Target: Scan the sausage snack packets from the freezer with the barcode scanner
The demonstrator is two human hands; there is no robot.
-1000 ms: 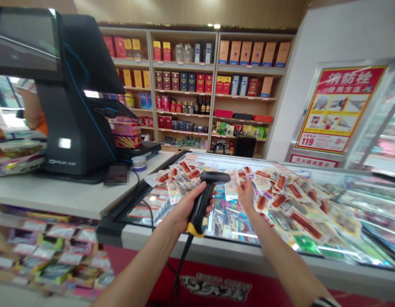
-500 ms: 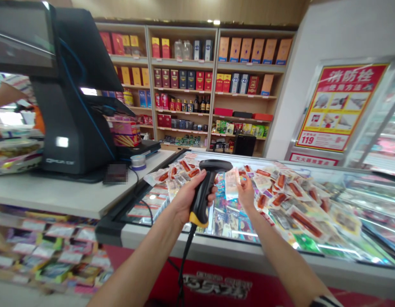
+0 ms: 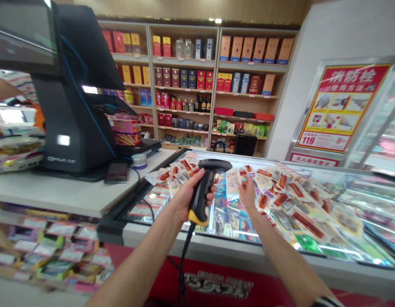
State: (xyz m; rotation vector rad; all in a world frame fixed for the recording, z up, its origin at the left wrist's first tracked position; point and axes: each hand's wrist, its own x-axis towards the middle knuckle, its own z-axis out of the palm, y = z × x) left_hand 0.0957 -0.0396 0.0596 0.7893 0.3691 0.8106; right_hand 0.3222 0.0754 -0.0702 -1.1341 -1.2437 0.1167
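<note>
My left hand (image 3: 187,194) is wrapped round the handle of a black and yellow barcode scanner (image 3: 202,192), its head turned to the right and its cable hanging down. In front of the scanner head, my right hand (image 3: 246,192) pinches a small whitish snack packet (image 3: 232,184) by its right edge. Several clear packets of reddish sausages (image 3: 298,190) lie heaped on the glass to the right of that hand. A smaller group of similar packets (image 3: 184,165) lies behind and left of the scanner, partly hidden by it and my left hand.
The packets rest on a glass-topped freezer (image 3: 213,245). A black checkout terminal (image 3: 72,106) stands on the white counter (image 3: 85,198) at left, beside a tape roll (image 3: 139,160). Shelves of boxes (image 3: 181,79) line the back. Part of a person (image 3: 12,87) shows at far left.
Between the first frame and the middle one, the scanner tilts a little and a light falls on the packet; that glow is gone now. Both hands keep their hold.
</note>
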